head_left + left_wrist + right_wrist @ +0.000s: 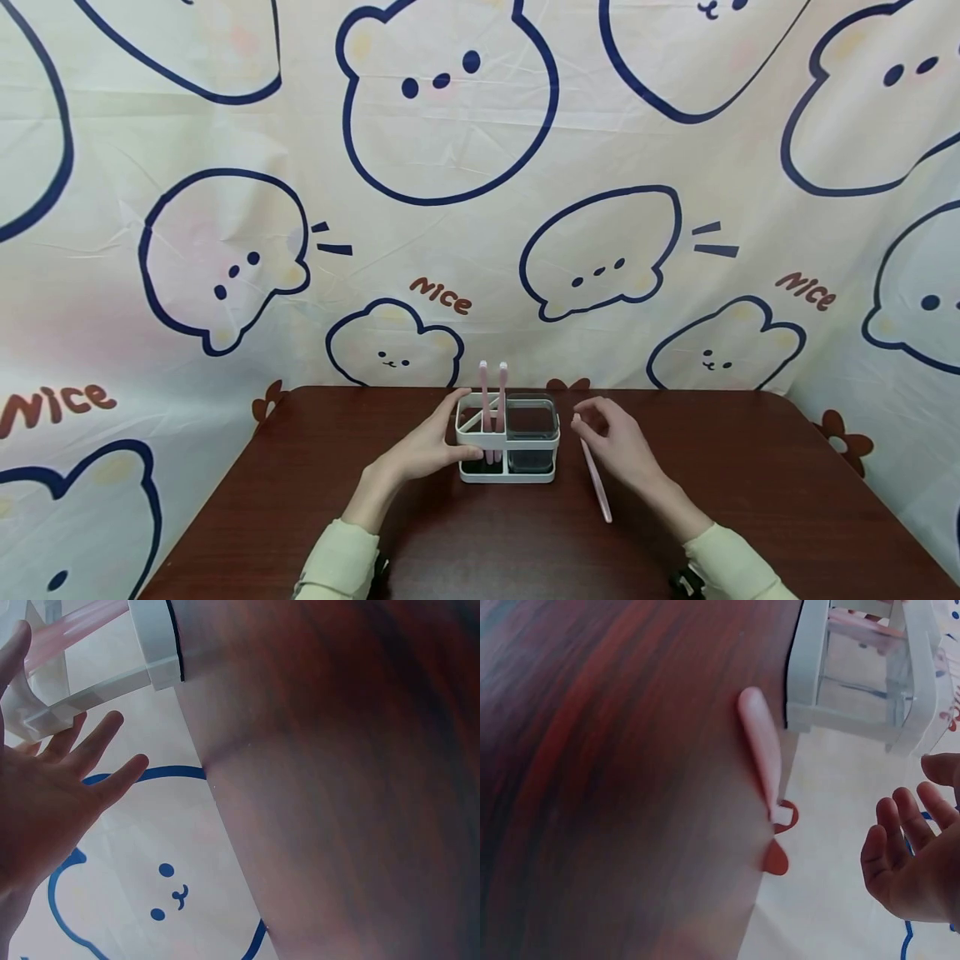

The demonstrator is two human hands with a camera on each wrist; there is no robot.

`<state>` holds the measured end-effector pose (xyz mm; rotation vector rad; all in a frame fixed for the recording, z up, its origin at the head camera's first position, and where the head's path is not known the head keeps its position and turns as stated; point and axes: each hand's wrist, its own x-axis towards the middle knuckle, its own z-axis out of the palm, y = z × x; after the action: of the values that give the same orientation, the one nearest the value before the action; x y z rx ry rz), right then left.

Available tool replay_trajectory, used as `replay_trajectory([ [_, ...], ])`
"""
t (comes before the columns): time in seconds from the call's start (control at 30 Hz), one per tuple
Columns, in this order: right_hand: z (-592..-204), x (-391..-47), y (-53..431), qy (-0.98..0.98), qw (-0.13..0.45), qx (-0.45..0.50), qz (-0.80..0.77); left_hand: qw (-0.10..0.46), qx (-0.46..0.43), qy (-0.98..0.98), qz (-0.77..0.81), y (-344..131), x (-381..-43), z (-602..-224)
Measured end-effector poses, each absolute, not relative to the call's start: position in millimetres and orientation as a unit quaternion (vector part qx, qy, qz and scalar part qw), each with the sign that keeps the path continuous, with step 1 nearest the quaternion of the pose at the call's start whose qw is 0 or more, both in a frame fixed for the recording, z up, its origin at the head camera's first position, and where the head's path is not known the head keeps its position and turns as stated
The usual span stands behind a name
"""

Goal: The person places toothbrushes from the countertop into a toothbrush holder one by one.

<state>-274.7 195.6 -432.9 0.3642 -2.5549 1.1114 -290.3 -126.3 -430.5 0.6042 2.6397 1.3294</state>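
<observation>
A white toothbrush holder stands upright on the table, with two pink toothbrushes standing in its left part and a clear cup in its right part. My left hand holds the holder's left side, thumb at the front and index finger toward the back; the other fingers spread out in the left wrist view. Another pink toothbrush lies on the table to the right of the holder. Near its far end hovers my right hand, fingers loosely curled, apart from the brush in the right wrist view.
The dark brown wooden table ends at a patterned cloth that hangs behind it and at both sides. The holder stands near the table's back edge.
</observation>
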Motion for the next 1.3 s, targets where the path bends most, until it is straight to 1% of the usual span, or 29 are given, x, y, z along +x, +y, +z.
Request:
replay_trajectory([
  [0.17, -437.4, -276.2, 203.4, -0.907, 0.118, 0.11, 0.389, 0.064, 0.201, 0.873, 0.44, -126.4, -290.9, -430.8],
  [0.57, -447.5, -283.7, 215.7, -0.915, 0.028, 0.107, 0.389, 0.066, 0.199, 0.874, 0.439, -127.0, -292.0, -431.6],
  [0.83, -454.3, -294.4, 224.0, -0.915, -0.012, 0.116, 0.386, 0.067, 0.202, 0.873, 0.439, -127.1, -291.9, -431.3],
  [1.03, -456.0, -297.8, 226.2, -0.912, -0.049, 0.111, 0.392, 0.068, 0.202, 0.872, 0.44, -126.9, -291.7, -431.6],
  [1.3, -458.0, -302.8, 229.6, -0.91, -0.084, 0.118, 0.389, 0.066, 0.201, 0.872, 0.441, -126.5, -290.8, -430.3],
])
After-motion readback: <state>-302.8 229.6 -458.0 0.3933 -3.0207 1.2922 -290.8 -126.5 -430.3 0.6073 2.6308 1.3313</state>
